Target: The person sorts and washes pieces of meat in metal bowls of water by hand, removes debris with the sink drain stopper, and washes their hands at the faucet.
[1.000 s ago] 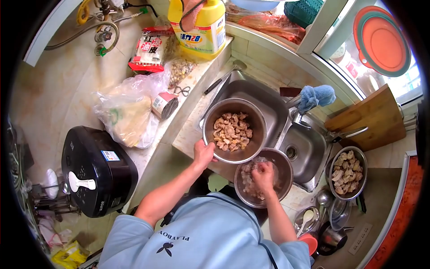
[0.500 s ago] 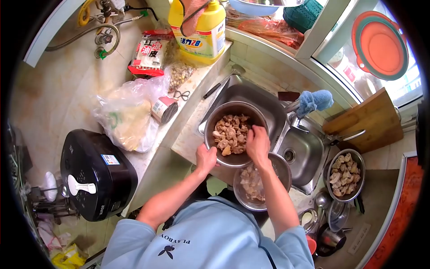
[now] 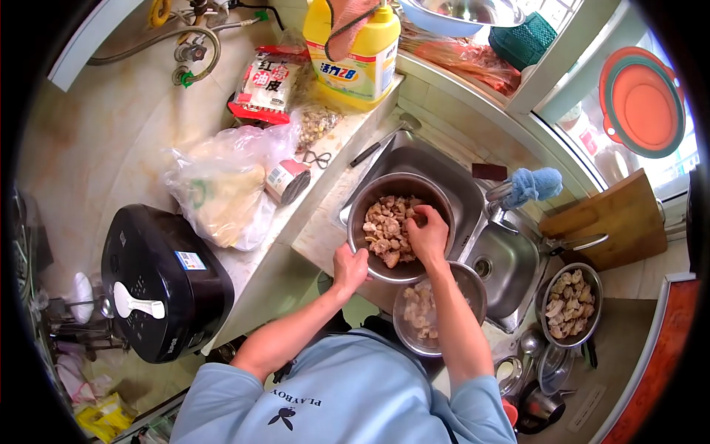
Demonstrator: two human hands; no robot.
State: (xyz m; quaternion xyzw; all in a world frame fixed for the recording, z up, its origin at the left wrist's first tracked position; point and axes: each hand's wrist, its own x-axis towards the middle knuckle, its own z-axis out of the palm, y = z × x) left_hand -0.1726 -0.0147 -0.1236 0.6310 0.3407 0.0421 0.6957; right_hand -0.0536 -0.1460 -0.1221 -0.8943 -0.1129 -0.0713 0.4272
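A deep steel bowl (image 3: pixel 359 198) with chopped meat (image 3: pixel 388 229) in it is tilted a little over the near edge of the large sink basin (image 3: pixel 436 159). My left hand (image 3: pixel 350 266) grips its near-left rim, thumb on top. Inside the right part of the bowl, my right hand (image 3: pixel 427 235) has its fingers curled and pressed together at the meat; the fingertips are partly hidden among the pieces. Below my right forearm stands a second steel bowl (image 3: pixel 473 285) with paler meat pieces (image 3: pixel 420 309), partly covered by the arm.
At the right, another steel bowl (image 3: pixel 596 285) holds more meat pieces. A faucet (image 3: pixel 503 214) with a blue cloth stands by the small basin (image 3: pixel 510 259). A black rice cooker (image 3: pixel 163 288), plastic bag (image 3: pixel 222 196) and yellow jug (image 3: pixel 351 66) stand on the left counter.
My right hand has shifted from the bowl's right side inward over the meat. My left hand stays on the rim. The whole view has shifted slightly.
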